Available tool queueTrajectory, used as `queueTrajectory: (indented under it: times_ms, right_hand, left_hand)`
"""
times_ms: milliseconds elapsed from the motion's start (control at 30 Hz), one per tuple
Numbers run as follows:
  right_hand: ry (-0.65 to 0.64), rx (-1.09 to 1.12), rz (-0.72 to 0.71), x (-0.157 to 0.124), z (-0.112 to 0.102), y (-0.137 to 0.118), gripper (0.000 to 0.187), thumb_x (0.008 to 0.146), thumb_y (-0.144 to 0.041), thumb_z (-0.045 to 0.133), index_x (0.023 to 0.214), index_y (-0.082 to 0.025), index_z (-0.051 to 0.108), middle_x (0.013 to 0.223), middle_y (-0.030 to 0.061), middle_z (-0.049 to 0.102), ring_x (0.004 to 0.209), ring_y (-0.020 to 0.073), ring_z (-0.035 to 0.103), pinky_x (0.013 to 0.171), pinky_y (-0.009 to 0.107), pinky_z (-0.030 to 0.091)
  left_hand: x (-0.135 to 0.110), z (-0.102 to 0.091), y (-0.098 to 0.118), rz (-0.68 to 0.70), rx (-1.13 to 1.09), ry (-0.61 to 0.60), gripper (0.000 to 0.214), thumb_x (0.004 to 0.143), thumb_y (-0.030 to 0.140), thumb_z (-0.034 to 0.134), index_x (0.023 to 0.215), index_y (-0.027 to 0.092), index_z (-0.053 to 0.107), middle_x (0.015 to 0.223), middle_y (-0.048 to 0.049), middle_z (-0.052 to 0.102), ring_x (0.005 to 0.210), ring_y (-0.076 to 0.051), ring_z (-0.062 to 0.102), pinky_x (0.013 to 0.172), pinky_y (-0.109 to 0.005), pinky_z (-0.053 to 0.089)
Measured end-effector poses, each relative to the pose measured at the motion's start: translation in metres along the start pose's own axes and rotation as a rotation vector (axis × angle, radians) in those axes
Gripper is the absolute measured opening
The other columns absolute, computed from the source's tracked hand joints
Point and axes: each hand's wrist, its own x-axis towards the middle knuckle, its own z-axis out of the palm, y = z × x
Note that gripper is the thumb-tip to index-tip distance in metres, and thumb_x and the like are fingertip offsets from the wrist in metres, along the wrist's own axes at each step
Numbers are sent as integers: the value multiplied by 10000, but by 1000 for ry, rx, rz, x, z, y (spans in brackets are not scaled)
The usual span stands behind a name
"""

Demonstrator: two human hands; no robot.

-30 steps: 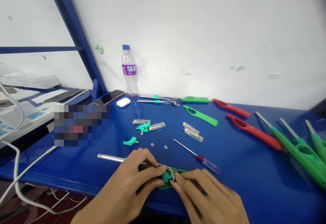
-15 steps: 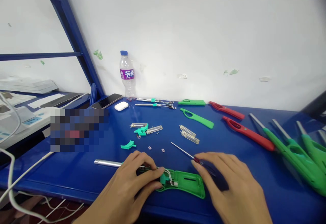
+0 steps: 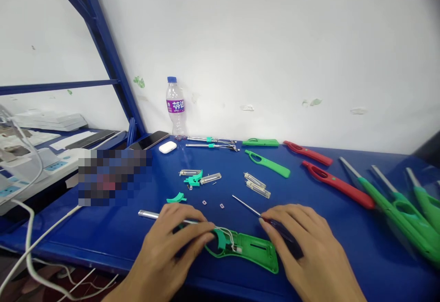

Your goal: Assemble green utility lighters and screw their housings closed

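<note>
My left hand (image 3: 177, 242) is closed on the opened green lighter (image 3: 257, 251), its fingers pinching near the teal trigger. The lighter's half shell lies inside up, with white wires showing, and its metal tube (image 3: 147, 214) sticks out to the left. My fingers hide the middle of it. In my right hand (image 3: 305, 242) is a screwdriver (image 3: 247, 206) with a dark handle, its thin shaft pointing up and left over the table. Beyond my hands lie a loose teal trigger (image 3: 176, 198), small metal plates (image 3: 222, 206) and clear fuel tanks (image 3: 257, 188).
Red shell halves (image 3: 338, 185), green shell halves (image 3: 267, 163) and tube assemblies with wires (image 3: 211, 145) lie toward the wall. Whole green lighters (image 3: 395, 215) are at the right. A bottle (image 3: 177, 118), white earbud case (image 3: 167, 147) and phone (image 3: 151, 140) stand back left.
My left fingers have shifted slightly left along the lighter, baring more of its teal trigger. My right hand has closed further round the screwdriver's handle. The view has shifted a little.
</note>
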Motion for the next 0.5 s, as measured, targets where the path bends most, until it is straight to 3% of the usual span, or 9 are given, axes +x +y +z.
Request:
queueTrajectory:
  times_ms: [67,200,267,367,500]
  right_hand:
    - [-32,21,-56,14,2,-3,94,1089,-290,595,1085,-283,688,1050,10,761,1029,265,659,932,433,462]
    - [-214,-53,-293,67,15,-7,135,1019,-160,686,1132,-230,706,1071,57,739,1042,295,647,919,471,477]
    - [-245,-78,-330,95,25,-6,147,970,-150,754,1095,-223,730,993,56,729,975,300,645,895,482,480]
    - [-276,-93,-367,124,43,-4,137,974,-175,766,1096,-235,747,984,55,718,961,281,647,857,443,483]
    - [-331,-98,-428,132,63,-5,129,1004,-244,761,1132,-253,756,1081,55,717,1013,244,666,891,411,504]
  left_hand:
    - [11,-7,-11,-83,40,18,170,1097,212,592,1084,274,750,1047,7,739,971,-185,667,908,-335,455]
    - [42,-22,-40,-208,111,-100,164,1018,175,664,1036,263,801,1021,-20,775,951,-248,675,865,-384,448]
    - [54,-25,-48,-256,118,-178,164,975,137,688,976,247,810,973,-24,777,939,-259,688,845,-378,460]
    - [61,-21,-46,-302,93,-286,147,950,133,723,944,250,810,963,-7,791,942,-246,721,833,-348,483]
    - [60,-13,-35,-351,73,-382,123,952,162,763,1020,253,812,993,1,806,969,-232,744,870,-338,507]
